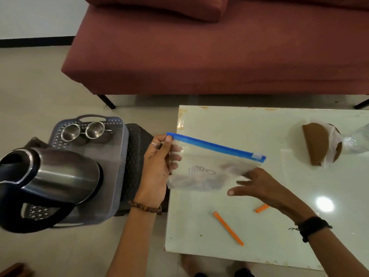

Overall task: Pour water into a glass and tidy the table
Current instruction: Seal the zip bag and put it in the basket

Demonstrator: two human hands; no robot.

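Note:
A clear zip bag with a blue seal strip hangs over the left part of the white table. My left hand grips its left end near the seal. My right hand is at the bag's lower right corner with fingers spread, touching it from below; whether it holds the bag is unclear. A steel electric kettle stands on a grey perforated tray to the left of the table. Two steel cups sit at the tray's far end.
Two orange sticks lie on the table near its front; my right wrist partly covers one. A brown paper item with white wrapping and a crumpled clear plastic bottle sit at the far right. A maroon sofa stands behind.

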